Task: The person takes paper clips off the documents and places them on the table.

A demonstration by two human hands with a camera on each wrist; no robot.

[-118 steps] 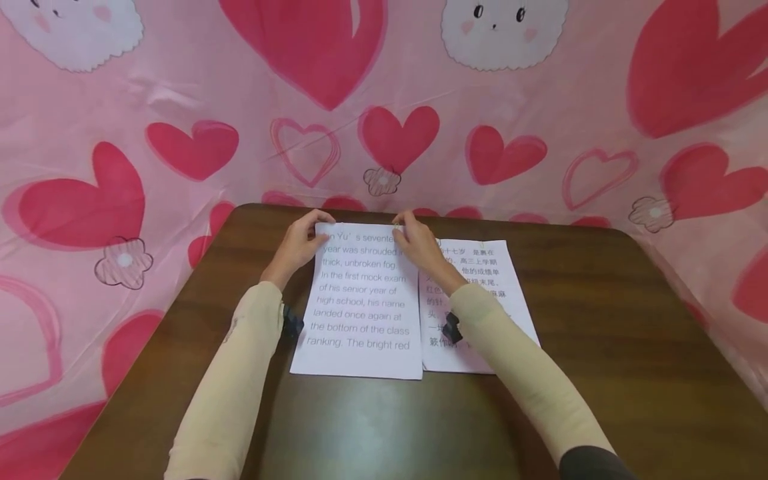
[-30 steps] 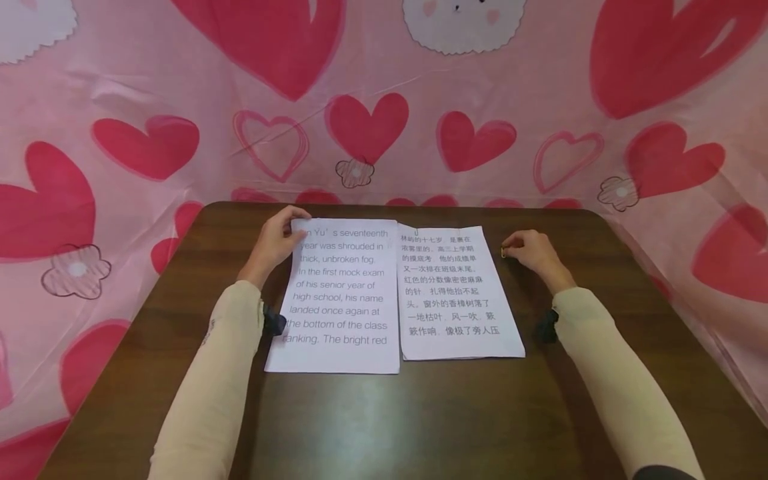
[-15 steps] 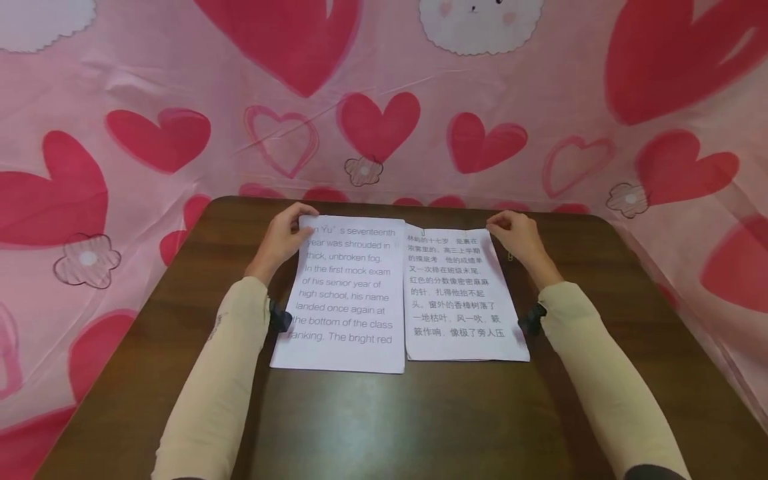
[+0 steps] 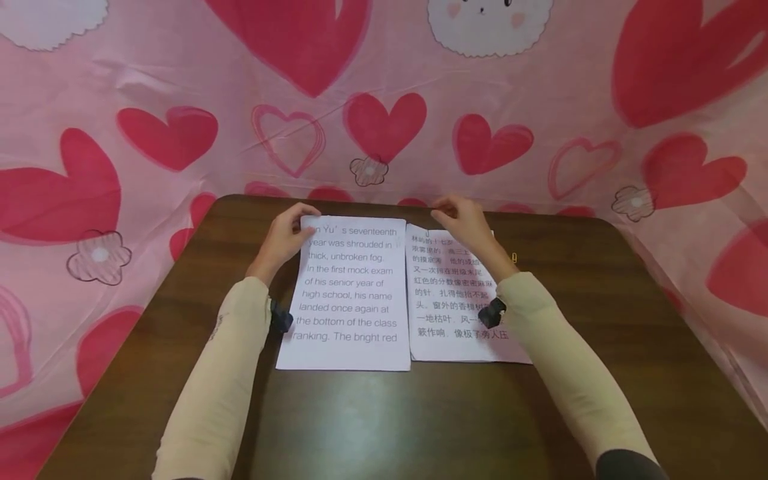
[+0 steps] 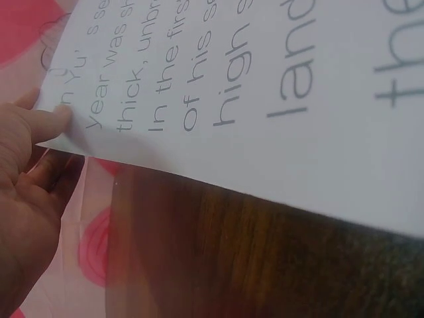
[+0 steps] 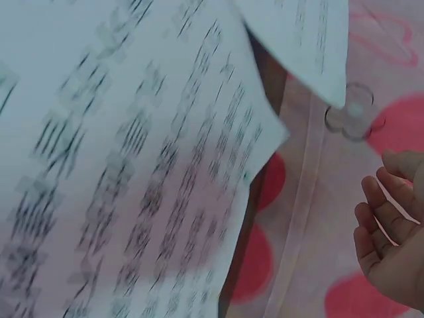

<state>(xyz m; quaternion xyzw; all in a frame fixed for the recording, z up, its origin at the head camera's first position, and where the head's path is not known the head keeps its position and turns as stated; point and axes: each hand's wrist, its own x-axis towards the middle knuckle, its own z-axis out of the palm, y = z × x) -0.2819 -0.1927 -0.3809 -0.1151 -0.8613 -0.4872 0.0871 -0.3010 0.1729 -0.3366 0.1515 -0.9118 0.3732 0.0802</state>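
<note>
My left hand (image 4: 282, 240) pinches the top left corner of the sheet printed in English (image 4: 348, 293), thumb on the front and fingers behind, as the left wrist view shows. To its right lies a paper stack printed in Chinese (image 4: 447, 347), a small clip (image 4: 427, 234) at its top edge. Above that stack's top edge hovers my right hand (image 4: 465, 220); in the right wrist view its fingers (image 6: 391, 218) are loosely bent with nothing between them. A yellow paper clip (image 4: 514, 257) lies on the table, right of the Chinese stack.
The brown wooden table (image 4: 348, 427) carries both papers side by side, their inner edges close together. Behind its far edge hangs a pink cloth (image 4: 270, 60) with hearts. Small black wrist cameras (image 4: 281, 317) sit at both sleeves.
My right hand left the English sheet's top corner, set the yellow paper clip on the table at the right, then came back leftward over the Chinese stack. My left hand keeps its corner.
</note>
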